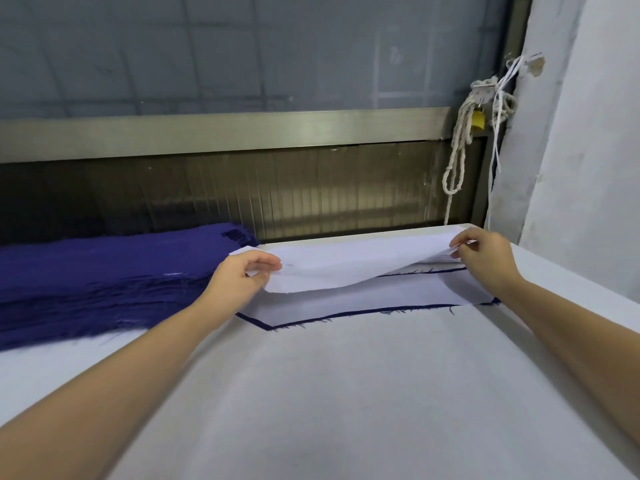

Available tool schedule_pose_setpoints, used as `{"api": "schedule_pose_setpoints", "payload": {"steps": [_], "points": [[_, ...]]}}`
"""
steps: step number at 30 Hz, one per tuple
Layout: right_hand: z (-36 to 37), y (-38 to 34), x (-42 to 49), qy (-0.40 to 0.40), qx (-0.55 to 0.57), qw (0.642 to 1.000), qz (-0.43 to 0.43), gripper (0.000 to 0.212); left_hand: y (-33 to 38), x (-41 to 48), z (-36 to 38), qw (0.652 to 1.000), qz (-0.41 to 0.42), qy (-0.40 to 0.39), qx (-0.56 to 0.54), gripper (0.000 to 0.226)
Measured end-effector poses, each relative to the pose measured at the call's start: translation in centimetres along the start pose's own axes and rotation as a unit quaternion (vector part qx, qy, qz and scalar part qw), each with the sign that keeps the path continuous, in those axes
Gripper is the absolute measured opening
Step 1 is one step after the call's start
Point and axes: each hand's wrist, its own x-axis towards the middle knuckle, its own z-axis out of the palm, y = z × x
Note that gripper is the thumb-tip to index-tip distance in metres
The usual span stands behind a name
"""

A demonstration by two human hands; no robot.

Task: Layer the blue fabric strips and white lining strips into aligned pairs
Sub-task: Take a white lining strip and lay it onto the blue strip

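- White and matte, the worktable (pixel 346 393) fills the foreground, a broad flat surface with a faint cloth-like grain.
- Deep blue fabric strips (pixel 104 271) lie heaped at the table's left rear. They look thick and woolly, and their cut edges shed loose threads. Judged by that fraying, they should be lifted flat and not dragged.
- A white lining strip (pixel 346 265) hangs in the air between both hands at the table's far edge. It is thin, smooth and limp, and its near edge sags in a soft curve. It looks very light and likely to fold or drift, so the short ends are the sensible places to hold it, with a little tension kept across the span.
- Directly below it, a laid pair (pixel 363 299) rests on the table, white on top with a narrow blue border and stray threads showing along the near and left edges.
- The left hand (pixel 239 275) pinches the strip's left end, thumb against curled fingers.
- The right hand (pixel 485 258) pinches the right end near its far corner in a narrow fingertip hold.
- A pale twisted rope (pixel 457 150) dangles in loops from the metal window frame (pixel 242 133) behind the table.
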Motion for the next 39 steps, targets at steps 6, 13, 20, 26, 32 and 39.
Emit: {"api": "schedule_pose_setpoints", "payload": {"steps": [6,13,20,26,32,39], "points": [[-0.8,0.6,-0.9,0.011,0.014,0.999,0.038,0.019,-0.1,-1.3,-0.3,1.0,0.007,-0.01,0.021,0.026],[-1.2,1.4,-0.9,-0.036,0.034,0.996,0.076,0.036,-1.1,-2.1,-0.8,1.0,0.011,-0.01,0.017,0.022],[-0.9,1.5,-1.4,-0.068,-0.037,0.997,0.026,0.02,-1.7,-2.2,-0.4,0.991,0.037,0.016,0.127,0.013],[-0.9,1.1,-1.6,-0.084,-0.079,0.993,-0.016,0.026,-1.4,-2.4,-0.6,0.989,0.045,0.033,0.138,0.022],[-1.3,0.9,-1.8,-0.056,-0.083,0.995,-0.018,0.034,-1.1,-2.8,-1.1,0.99,0.06,0.034,0.125,0.023],[-1.1,1.4,-1.6,-0.075,-0.094,0.993,-0.022,0.032,-1.3,-3.1,-1.0,0.988,0.055,0.003,0.142,0.022]]}}
